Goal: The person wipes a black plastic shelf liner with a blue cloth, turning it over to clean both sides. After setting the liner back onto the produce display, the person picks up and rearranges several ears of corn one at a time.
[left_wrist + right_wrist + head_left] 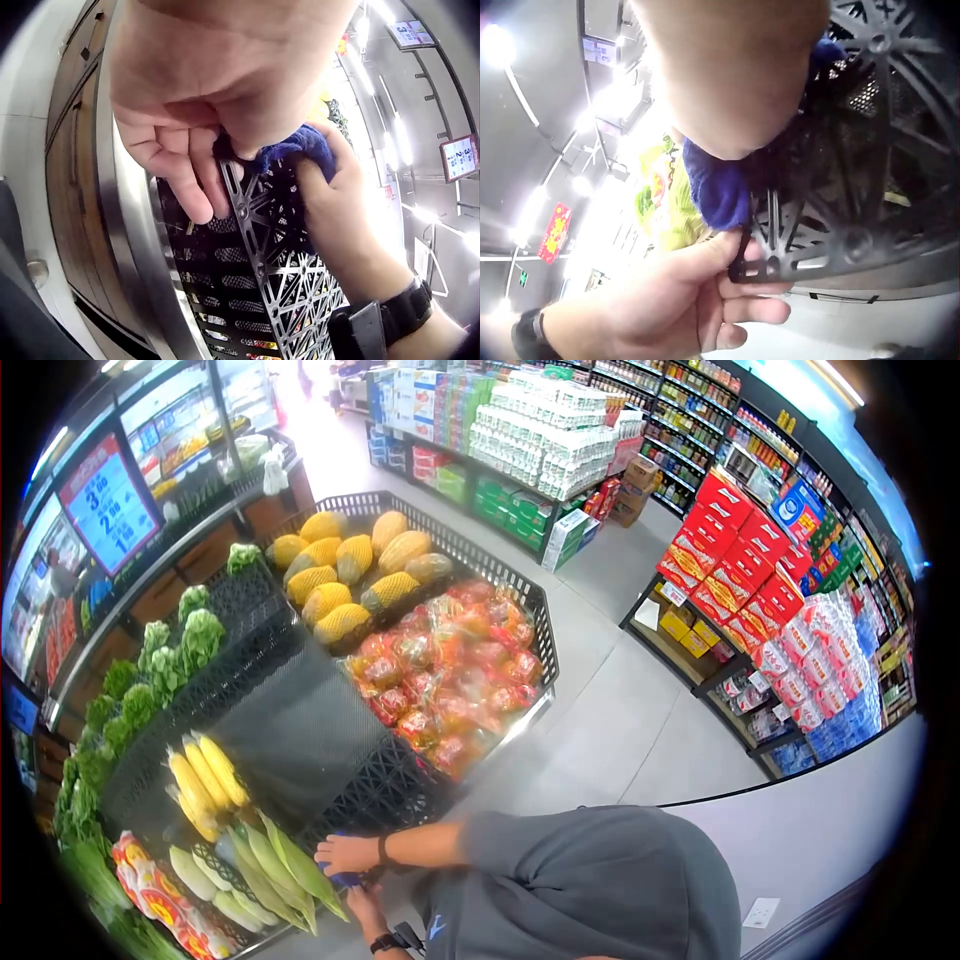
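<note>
Gripping the edge of the black plastic panel (244, 211), the left hand (217, 82) has its thumb on one side and its fingers curled round the other, and in the right wrist view we find it at a corner of the panel. Beside it, we see the right hand (347, 854) holding a bunched blue cloth (716, 191) against the panel, its fingers partly hidden from us by the cloth. The cloth lies between the two hands and touches the left thumb. Each wrist wears a black band. Just beside the hands, on the table (139, 210) with its metal edge, we have green corn in its husks (280, 865), and next to that paler cobs (205, 887) and a bunch of peeled yellow corn (205, 772). Farther along the near end lie red-and-yellow packets (165, 900). Past the yellow corn a dark mat (300, 710) covers part of the table, with leafy greens (140, 705) along one side. Well beyond the hands, we make out wrapped red fruit (450, 670) heaped next to yellow melons (345, 560), some in netting. Across the grey floor (590, 690), red boxes (735, 550) are stacked on a shelf.
</note>
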`<state>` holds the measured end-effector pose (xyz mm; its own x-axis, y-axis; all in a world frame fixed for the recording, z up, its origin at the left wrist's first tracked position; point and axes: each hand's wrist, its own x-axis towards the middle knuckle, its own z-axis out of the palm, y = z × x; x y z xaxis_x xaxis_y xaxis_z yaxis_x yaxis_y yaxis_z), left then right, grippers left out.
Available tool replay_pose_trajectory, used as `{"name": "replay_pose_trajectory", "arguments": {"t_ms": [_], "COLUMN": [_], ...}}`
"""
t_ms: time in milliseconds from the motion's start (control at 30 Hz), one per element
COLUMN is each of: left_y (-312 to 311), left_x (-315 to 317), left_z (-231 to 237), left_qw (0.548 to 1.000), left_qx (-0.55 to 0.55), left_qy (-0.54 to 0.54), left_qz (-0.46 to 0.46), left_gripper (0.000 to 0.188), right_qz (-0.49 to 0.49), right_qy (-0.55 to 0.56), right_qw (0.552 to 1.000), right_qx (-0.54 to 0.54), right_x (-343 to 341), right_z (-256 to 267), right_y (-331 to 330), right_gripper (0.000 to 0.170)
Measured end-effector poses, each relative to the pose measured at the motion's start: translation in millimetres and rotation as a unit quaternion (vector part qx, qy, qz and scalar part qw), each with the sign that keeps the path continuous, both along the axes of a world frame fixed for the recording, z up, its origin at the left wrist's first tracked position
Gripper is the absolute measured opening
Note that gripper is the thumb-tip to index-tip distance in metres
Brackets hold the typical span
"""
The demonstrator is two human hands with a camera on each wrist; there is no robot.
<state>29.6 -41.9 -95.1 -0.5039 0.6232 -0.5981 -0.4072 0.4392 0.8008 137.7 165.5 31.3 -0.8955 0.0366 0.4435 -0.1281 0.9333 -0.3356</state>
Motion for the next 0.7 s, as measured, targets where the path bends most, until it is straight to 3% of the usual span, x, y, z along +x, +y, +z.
{"name": "replay_pose_trajectory", "arguments": {"t_ms": [100,333,400,500,600,700], "left_y": [-4.5,-4.0,-2.5,-1.6,-3.2,3.6], "left_x": [-2.5,3.6,4.3,2.6,8.4,13.8], "left_z": [-8.0,0.7,3.0,6.0,10.7,28.9], "left_qw": [1.0,1.0,0.999,0.999,1.0,1.0], "left_qx": [0.024,0.013,0.0,-0.022,0.005,0.003], "left_qy": [-0.008,0.016,0.019,0.023,0.005,-0.008], "left_qz": [0.001,-0.013,-0.031,-0.023,0.003,0.009], "left_gripper": [0.036,0.033,0.031,0.031,0.031,0.029], "right_qz": [-0.018,-0.219,-0.273,-0.325,-0.252,-0.16], "right_qy": [0.019,0.009,-0.049,-0.036,-0.024,-0.004], "right_qw": [0.999,0.975,0.96,0.943,0.966,0.987], "right_qx": [-0.02,-0.028,-0.022,-0.052,0.061,-0.001], "right_x": [28.0,218.3,245.1,230.6,197.1,135.5], "right_z": [-4.3,20.3,23.5,21.9,9.6,10.8], "right_y": [23.4,105.4,103.4,97.2,101.7,103.7], "right_gripper": [0.013,0.028,0.026,0.021,0.022,0.022]}}
